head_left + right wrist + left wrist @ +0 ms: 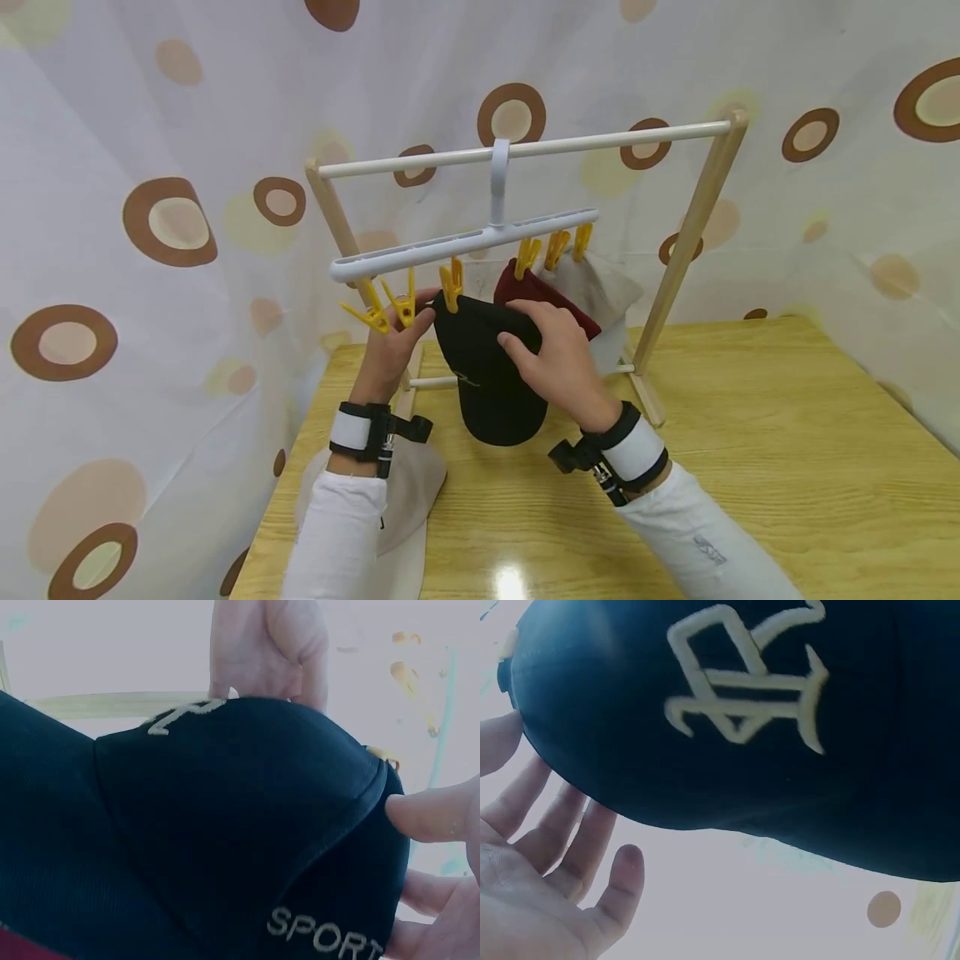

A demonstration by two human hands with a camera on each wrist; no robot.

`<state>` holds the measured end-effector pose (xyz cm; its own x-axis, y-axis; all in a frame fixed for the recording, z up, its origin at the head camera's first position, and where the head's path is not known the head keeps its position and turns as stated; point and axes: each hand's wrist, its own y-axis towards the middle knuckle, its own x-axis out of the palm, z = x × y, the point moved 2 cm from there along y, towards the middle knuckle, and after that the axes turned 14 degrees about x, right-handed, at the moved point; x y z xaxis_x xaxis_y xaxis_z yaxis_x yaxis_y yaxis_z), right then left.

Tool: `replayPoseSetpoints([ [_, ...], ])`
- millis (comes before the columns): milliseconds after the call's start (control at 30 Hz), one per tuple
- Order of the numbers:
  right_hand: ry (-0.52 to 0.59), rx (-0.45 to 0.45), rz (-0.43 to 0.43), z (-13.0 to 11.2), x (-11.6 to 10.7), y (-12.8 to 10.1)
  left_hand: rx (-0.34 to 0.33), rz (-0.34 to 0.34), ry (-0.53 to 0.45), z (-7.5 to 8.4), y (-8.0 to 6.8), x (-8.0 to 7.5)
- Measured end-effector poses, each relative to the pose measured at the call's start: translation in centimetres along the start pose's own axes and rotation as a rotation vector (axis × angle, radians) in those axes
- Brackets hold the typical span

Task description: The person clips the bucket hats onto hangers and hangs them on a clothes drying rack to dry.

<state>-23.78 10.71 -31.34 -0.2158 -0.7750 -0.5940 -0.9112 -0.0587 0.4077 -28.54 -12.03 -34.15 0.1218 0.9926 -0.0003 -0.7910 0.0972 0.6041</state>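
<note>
A black cap with pale stitched lettering hangs from a yellow clip on a white clip hanger. My right hand holds the cap's crown from the right; in the right wrist view its thumb presses the cap's band with the fingers beneath. At the cap's left edge, just under two free yellow clips, my left hand has straight fingers. The left wrist view shows the left hand's palm open, its fingertips touching the cap.
A maroon cap and a beige cap hang from clips further right. The hanger hooks over the white rod of a wooden rack on the wooden table. Another beige cap lies under my left forearm. A spotted curtain surrounds the table.
</note>
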Motion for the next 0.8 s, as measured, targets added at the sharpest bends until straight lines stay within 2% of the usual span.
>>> replayPoseSetpoints([
  [233,0.031,0.031,-0.02,1.2,-0.7,-0.1,-0.084,0.063,0.055,-0.5,-0.9,-0.4],
  [533,0.07,0.028,0.0,2.3,-1.1,-0.4,-0.189,0.067,0.092,-1.2,-2.4,-1.2],
  [667,0.086,0.059,0.023,2.7,-1.3,-0.7,-0.216,0.04,0.155,-1.2,-3.5,-1.7],
  [800,0.13,0.074,0.062,3.0,-1.4,-0.8,-0.211,-0.017,0.224,-0.8,-4.8,-2.4],
])
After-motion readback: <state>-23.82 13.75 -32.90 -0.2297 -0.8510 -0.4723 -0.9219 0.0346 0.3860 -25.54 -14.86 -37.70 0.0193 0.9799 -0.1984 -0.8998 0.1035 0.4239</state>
